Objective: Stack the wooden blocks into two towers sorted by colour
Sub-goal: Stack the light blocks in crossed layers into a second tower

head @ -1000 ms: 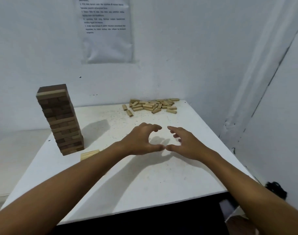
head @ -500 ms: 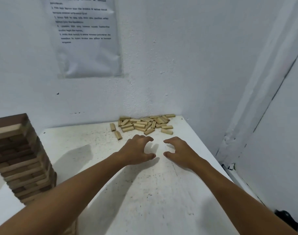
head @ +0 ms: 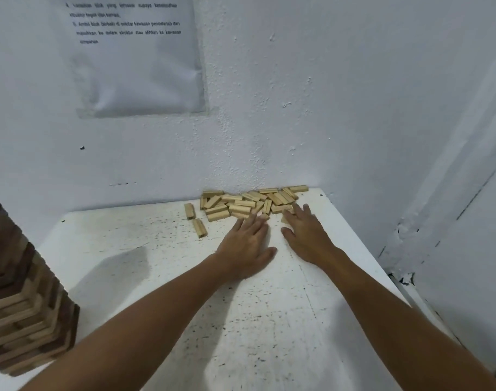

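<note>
At the left edge of the white table point(head: 122, 277) stands a tower of wooden blocks point(head: 24, 300), mostly dark brown with lighter layers mixed in; its top is cut off by the frame. On the wall above hangs a printed paper sheet point(head: 134, 57), its text too blurred to read fully. Toward the far middle of the table, two light blocks point(head: 194, 220) lie apart from the rest, just left of the main pile. The pile of light wooden blocks point(head: 249, 203) is scattered loosely in the far right corner, against the wall. The left hand point(head: 245, 245) lies flat with fingers straight and spread a little, palm down, its fingertips reaching the near edge of the pile and touching blocks there. Just to its right, the right hand point(head: 307, 235) is likewise stretched out with straight fingers, the tips resting on blocks at the pile's near right side. Neither hand holds a block. The two hands are near each other but apart.
</note>
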`<move>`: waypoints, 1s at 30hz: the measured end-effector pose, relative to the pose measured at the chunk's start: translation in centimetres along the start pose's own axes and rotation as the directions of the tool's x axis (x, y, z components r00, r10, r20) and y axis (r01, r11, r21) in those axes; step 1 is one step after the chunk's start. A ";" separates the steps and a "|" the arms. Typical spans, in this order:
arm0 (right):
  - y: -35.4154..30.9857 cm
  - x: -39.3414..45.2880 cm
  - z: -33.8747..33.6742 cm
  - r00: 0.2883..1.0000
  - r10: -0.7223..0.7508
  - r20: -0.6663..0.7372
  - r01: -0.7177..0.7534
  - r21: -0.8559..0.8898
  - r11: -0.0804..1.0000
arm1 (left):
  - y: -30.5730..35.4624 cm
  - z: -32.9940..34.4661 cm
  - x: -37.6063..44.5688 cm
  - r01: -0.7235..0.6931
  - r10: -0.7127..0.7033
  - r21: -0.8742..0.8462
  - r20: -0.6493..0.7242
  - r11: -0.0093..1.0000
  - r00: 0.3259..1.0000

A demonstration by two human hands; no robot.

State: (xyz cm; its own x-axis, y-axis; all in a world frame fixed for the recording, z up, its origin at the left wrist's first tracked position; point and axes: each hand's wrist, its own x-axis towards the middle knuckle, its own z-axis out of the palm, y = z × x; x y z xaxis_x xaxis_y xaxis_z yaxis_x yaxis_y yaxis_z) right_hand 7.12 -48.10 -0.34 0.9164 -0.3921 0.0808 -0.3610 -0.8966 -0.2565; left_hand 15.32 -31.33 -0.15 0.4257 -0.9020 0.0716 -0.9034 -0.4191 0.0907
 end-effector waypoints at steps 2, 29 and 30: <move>-0.2 -0.4 0.3 1.000 -0.002 0.031 0.003 -0.051 0.999 | 0.5 0.1 -0.2 0.009 -0.008 -0.008 0.021 1.000 1.000; -6.5 -20.5 -0.8 0.995 -0.101 -0.010 0.099 -0.127 0.987 | 11.3 1.8 -17.6 0.082 -0.249 -0.413 -0.370 0.907 0.895; -6.9 -21.2 -0.9 0.996 -0.092 0.006 0.092 -0.094 0.991 | 11.4 1.8 -18.4 0.074 -0.238 -0.403 -0.375 0.912 0.896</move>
State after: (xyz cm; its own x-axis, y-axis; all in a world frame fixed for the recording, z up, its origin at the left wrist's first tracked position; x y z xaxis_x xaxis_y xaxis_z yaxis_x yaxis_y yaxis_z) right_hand -9.93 -33.75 0.56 0.9466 -0.3069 0.0985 -0.2898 -0.9442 -0.1566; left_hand -2.89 -19.74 -2.20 0.6156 -0.6702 0.4146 -0.7720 -0.4070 0.4883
